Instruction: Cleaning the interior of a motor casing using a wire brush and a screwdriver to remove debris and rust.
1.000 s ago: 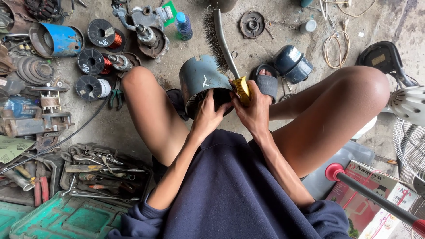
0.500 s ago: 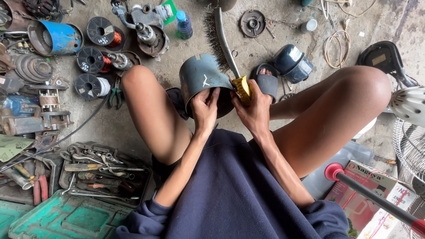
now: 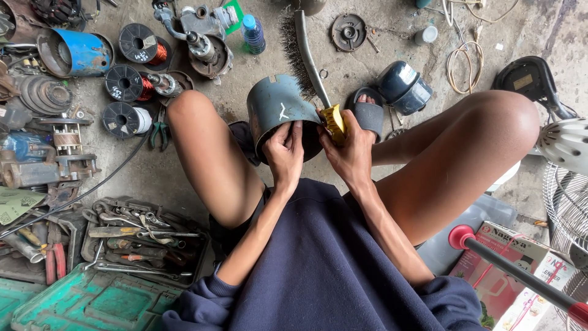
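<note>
The left hand [image 3: 285,153] is clamped on the near rim of a dark metal shell [image 3: 278,109], fingers hooked over the edge into its open mouth. The shell sits between the bare knees, tilted with its opening toward the person and a cut-out notch at its 12 o'clock edge. The right hand [image 3: 350,152] is closed around the yellow handle of a wire brush [image 3: 309,58], touching the shell's 3 o'clock side; the brush's long back runs up toward 11 o'clock, bristles facing left.

Just past the right hand at 1 o'clock lies a sandal [image 3: 370,113], and beyond it a dark motor cap [image 3: 403,87]. At 10 o'clock from the shell stand three wire spools [image 3: 128,83], with a blue can [image 3: 75,54] farther out at 10 o'clock. A plastic bottle [image 3: 252,34] stands at 12 o'clock. At 8 o'clock a tray of wrenches [image 3: 144,239] rests beside a green case [image 3: 92,300]. At 4 o'clock a red-tipped rod [image 3: 514,273] crosses a carton [image 3: 508,263]; a white fan [image 3: 566,178] sits at 3 o'clock
</note>
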